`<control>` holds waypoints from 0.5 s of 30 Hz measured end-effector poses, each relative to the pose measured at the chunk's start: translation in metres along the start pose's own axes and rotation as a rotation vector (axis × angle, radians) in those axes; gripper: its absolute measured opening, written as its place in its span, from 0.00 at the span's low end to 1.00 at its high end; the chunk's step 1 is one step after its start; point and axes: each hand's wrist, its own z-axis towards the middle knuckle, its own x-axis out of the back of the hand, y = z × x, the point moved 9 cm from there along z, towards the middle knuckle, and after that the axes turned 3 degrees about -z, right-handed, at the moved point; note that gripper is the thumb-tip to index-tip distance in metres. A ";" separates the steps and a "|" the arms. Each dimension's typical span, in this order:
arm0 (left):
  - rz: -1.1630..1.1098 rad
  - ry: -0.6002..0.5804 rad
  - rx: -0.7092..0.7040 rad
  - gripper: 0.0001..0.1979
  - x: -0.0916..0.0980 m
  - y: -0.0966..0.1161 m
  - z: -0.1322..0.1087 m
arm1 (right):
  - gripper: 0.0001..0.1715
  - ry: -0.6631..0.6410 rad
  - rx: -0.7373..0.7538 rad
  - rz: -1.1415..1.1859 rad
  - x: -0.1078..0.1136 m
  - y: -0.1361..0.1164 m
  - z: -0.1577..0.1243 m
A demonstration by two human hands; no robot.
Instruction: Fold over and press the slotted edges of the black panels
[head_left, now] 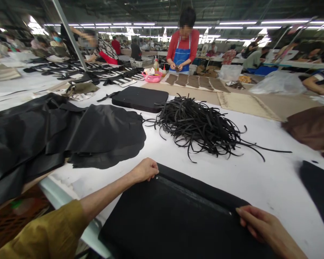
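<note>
Pinching with thumb and curled fingers of the left hand, in the head view, at the far left corner of the black panel. Pinching likewise with the right hand, thumb on top, near the right end of the far edge; cannot tell the exact hold of the fingertips underneath. Lying on the white table, directly between the two arms, nearer than the pile of black strips, to the right of the heap of black sheets and well apart from the black pad. Seemingly busy with laying straight the narrow strip along the far edge, just beyond the pale band; cannot tell folded flap from separate piece. To do this well, best to draw both ends lightly apart with even tension, enough to flatten ripples without stretching the edge. Worth checking the line against the two small white marks, one close to each hand, and worth smoothing out any wrinkle before pressing down. Running lengthwise from left hand to right, slanting nearer toward the right, along strip and band alike; facing the pile with the far edge. Cannot settle the long axis of the whole panel, for want of a visible near edge.
</note>
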 end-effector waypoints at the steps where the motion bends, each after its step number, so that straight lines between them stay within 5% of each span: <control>1: 0.011 -0.004 -0.001 0.03 0.000 0.000 0.000 | 0.23 0.008 0.001 -0.011 0.000 0.000 0.000; 15: 0.078 0.004 0.065 0.04 -0.002 -0.013 0.005 | 0.25 0.016 0.005 -0.143 0.000 0.001 0.003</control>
